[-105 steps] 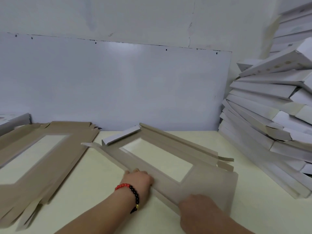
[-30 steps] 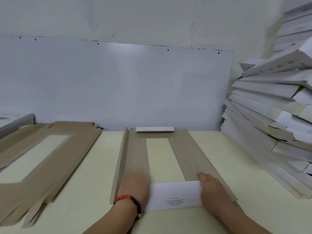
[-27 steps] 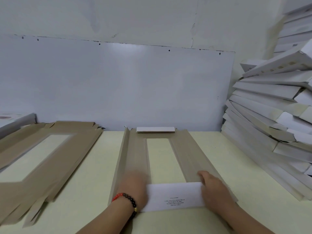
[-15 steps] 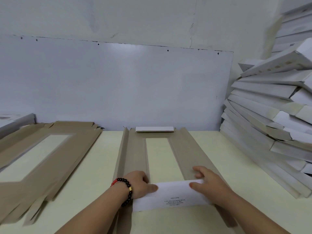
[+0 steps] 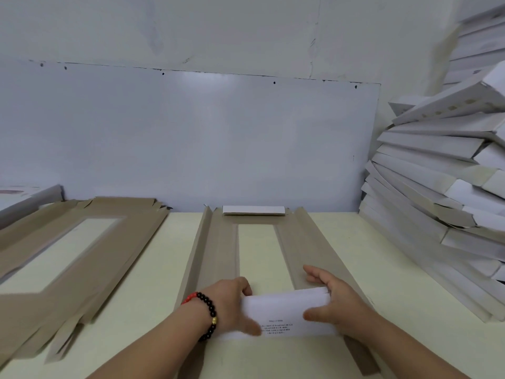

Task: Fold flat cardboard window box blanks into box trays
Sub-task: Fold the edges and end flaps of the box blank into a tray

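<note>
On the pale yellow table (image 5: pixel 341 242), centre: brown flat cardboard window box blank (image 5: pixel 218 250) | left hand (image 5: pixel 232 305) and right hand (image 5: pixel 336 302) grasp its white printed near end flap (image 5: pixel 284 313), fingers curled over, probably to crease it upright | far white flap (image 5: pixel 253 209) already raised.

You had one box blank (image 5: pixel 297 242) before you, two hands (image 5: pixel 232 305) on it, one bracelet (image 5: pixel 207 313), one pile of flat blanks (image 5: pixel 68 258), and one stack of folded trays (image 5: pixel 437 203), too many to count.
</note>
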`<act>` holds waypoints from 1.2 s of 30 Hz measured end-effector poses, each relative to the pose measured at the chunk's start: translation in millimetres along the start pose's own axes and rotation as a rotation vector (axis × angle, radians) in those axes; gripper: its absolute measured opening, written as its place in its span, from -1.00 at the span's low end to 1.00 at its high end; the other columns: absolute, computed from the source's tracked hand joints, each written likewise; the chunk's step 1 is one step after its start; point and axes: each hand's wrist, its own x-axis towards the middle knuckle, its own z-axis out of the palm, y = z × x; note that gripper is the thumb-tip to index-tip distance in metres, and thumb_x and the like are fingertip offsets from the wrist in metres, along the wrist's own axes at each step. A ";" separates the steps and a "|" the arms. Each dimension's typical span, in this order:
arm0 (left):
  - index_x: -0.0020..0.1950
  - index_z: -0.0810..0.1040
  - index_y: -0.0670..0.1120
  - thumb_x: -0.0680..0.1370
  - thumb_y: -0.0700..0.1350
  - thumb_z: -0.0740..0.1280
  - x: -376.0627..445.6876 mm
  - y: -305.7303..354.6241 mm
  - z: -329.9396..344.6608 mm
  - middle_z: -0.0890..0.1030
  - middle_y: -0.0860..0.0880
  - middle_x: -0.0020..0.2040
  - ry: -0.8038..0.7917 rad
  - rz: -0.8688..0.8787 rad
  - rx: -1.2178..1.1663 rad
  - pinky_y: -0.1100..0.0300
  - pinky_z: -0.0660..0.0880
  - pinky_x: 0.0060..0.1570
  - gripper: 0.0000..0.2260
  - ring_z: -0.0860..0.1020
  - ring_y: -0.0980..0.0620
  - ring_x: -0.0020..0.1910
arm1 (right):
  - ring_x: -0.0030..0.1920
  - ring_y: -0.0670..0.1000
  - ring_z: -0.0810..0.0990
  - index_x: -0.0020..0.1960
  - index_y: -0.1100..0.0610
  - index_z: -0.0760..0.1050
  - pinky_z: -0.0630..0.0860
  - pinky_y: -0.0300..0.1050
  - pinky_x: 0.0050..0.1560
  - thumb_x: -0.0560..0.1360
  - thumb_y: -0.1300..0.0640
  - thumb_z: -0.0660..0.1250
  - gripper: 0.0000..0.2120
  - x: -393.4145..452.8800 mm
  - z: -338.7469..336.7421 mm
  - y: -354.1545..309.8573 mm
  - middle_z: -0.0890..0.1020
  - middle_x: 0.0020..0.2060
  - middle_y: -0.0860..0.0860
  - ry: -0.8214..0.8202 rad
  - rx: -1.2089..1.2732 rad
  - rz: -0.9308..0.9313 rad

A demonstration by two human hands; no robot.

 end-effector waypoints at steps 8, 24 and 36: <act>0.02 0.45 0.00 0.46 -0.09 0.29 -0.1 18.0 8.6 0.48 0.01 -0.16 0.149 0.068 0.519 0.17 0.39 -0.22 -0.85 0.49 -0.03 -0.18 | 0.04 -0.11 0.47 0.20 -0.10 0.47 0.39 -0.26 0.01 0.37 0.05 0.39 -0.60 2.1 -2.7 -9.5 0.50 0.04 -0.12 -0.055 -0.793 -0.195; 0.14 0.52 -0.06 0.61 -0.05 0.13 -8.0 15.3 20.2 0.56 -0.10 0.12 0.111 0.129 0.572 0.11 0.39 -0.04 -0.77 0.53 -0.15 0.12 | -0.21 -0.02 0.45 -0.10 -0.06 0.41 0.01 -0.18 0.45 0.59 -0.19 0.09 -0.74 -6.9 6.9 -12.7 0.49 -0.36 -0.13 -0.094 -1.076 -0.198; 0.56 0.01 -0.04 0.61 0.01 0.05 19.2 9.3 52.9 0.07 -0.02 0.57 0.163 0.038 0.321 -0.01 -0.01 0.50 -0.47 -0.01 -0.08 0.55 | 0.56 -0.04 -0.18 0.59 0.03 -0.15 -0.21 0.09 0.50 0.67 -0.04 -0.13 -0.48 18.9 77.4 -20.9 -0.10 0.58 -0.08 -0.122 -0.965 -0.242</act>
